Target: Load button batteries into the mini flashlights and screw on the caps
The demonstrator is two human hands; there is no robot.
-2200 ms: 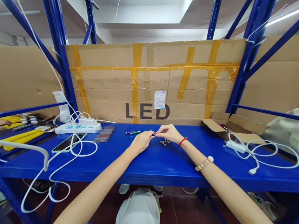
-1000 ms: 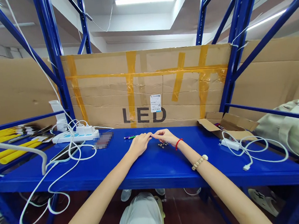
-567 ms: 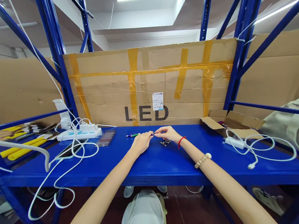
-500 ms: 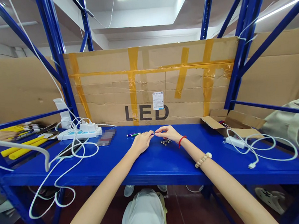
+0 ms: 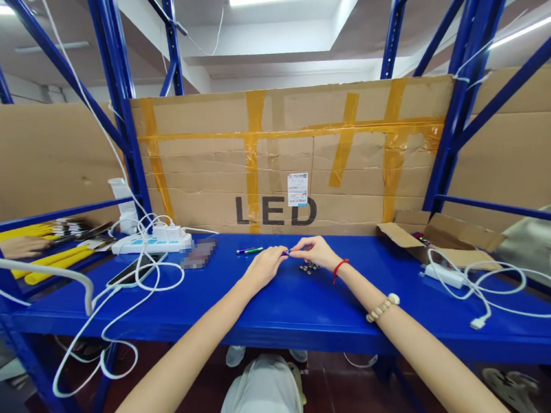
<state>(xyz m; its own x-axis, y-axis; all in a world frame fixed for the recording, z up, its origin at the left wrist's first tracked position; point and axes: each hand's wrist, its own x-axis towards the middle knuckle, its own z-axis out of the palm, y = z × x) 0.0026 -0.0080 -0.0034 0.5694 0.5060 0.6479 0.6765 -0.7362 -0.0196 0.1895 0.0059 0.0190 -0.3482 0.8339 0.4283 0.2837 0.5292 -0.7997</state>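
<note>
My left hand [image 5: 265,266] rests on the blue shelf top with its fingers closed round a small dark blue piece [image 5: 285,253], of which only the end shows. Meeting it from the other side, my right hand [image 5: 315,252] pinches at that end with thumb and forefinger; whether it holds a separate part is too small to tell. Just below the right fingers lies a little heap of shiny metal pieces [image 5: 309,268]. A slim green and purple pen-like stick [image 5: 249,250] lies behind the left hand.
White cables [image 5: 153,280] loop around a power strip [image 5: 155,244] and a phone [image 5: 138,271] at left. An open cardboard box [image 5: 446,235] and a white adapter [image 5: 444,276] with its cord stand at right. Another person's hand [image 5: 24,246] is by yellow items, far left.
The view has shifted slightly, moving the scene a little rightward. Both hands stay together at the small piece, with the fingertips slightly shifted. The other person's hand shows more fully.
</note>
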